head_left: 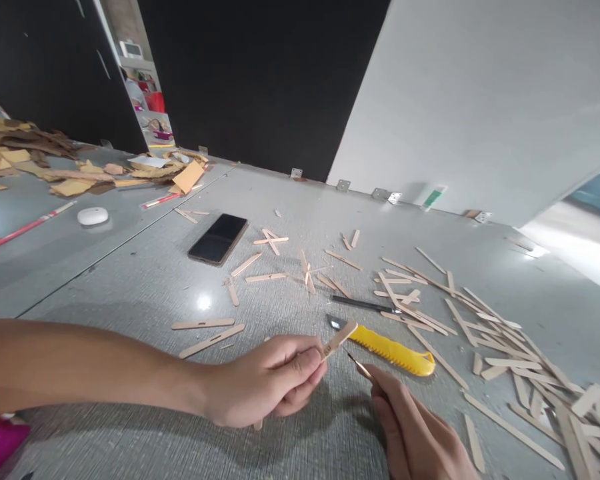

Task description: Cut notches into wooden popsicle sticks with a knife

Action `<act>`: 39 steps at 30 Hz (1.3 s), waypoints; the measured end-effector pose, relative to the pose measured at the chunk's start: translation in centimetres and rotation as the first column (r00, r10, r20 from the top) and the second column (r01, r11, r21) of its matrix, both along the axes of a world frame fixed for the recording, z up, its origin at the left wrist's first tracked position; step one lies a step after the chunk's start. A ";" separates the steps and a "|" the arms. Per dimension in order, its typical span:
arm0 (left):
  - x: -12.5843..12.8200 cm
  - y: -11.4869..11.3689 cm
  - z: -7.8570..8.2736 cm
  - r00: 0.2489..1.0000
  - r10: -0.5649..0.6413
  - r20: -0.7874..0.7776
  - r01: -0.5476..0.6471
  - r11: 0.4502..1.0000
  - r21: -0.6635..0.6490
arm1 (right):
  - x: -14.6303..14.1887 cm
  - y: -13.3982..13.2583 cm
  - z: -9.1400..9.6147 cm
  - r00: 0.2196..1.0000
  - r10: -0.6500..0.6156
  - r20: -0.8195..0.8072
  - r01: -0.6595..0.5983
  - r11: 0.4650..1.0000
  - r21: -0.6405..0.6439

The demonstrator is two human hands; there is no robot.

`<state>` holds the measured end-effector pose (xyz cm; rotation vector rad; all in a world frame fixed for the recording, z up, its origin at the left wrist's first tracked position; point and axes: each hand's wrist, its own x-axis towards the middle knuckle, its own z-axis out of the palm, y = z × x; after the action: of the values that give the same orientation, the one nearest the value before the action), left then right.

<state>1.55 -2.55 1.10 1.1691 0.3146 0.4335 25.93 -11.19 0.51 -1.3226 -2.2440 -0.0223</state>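
Noted first, across most of the lower frame, a grey table [290, 200] with a finely lined surface. Recorded behind it at upper centre, a black panel [265, 87]; at upper right, a pale panel [480, 100]. Found at lower right, a heap of loose wooden sticks [513, 363], overlapping at many angles. Found at the left edge, above mid-height, torn brown paper scraps [73, 187]. Observed at lower centre, reaching in from the left edge, the left hand [270, 380], with thumb and curled fingers pinching one end of a flat stick. Observed at lower right of centre, the right hand [415, 420], with fingers pressed together around a thin tool. Logged right of centre, behind both hands, a yellow cutter [393, 348], lying flat with blade end towards the left. Logged left of centre, a dark-screened phone [219, 239]. Listed just above the cutter, a slim black implement [363, 303]; at left, a white case [93, 216]. Located just below frame centre, raised and slanting up to the right, the pinched flat stick [339, 340], bearing a dark mark near the fingertips. Located just beside it, apart, the dark-tipped thin tool [361, 368].
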 end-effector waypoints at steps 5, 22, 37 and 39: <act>-0.3 -0.3 0.0 0.998 0.051 -0.025 -0.049 0.997 0.064 | 0.4 0.2 0.2 0.994 0.098 0.054 -0.099 0.995 0.015; 0.2 0.6 -0.5 0.995 -0.083 0.061 0.094 0.972 -0.215 | 1.1 -1.0 -0.3 0.922 0.102 0.374 -0.147 0.985 0.095; 0.1 1.4 -0.5 0.994 -0.046 0.098 0.071 0.959 -0.274 | -0.2 0.1 -0.5 0.967 -0.253 0.020 0.253 0.967 0.038; 0.1 1.7 -0.6 0.996 -0.025 0.091 0.048 0.965 -0.259 | -0.1 0.0 -0.5 0.970 -0.242 0.029 0.241 0.970 0.024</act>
<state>1.65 -0.88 0.51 0.8946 0.2653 0.3960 25.81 -11.16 -0.02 -1.5868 -2.0891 -0.1545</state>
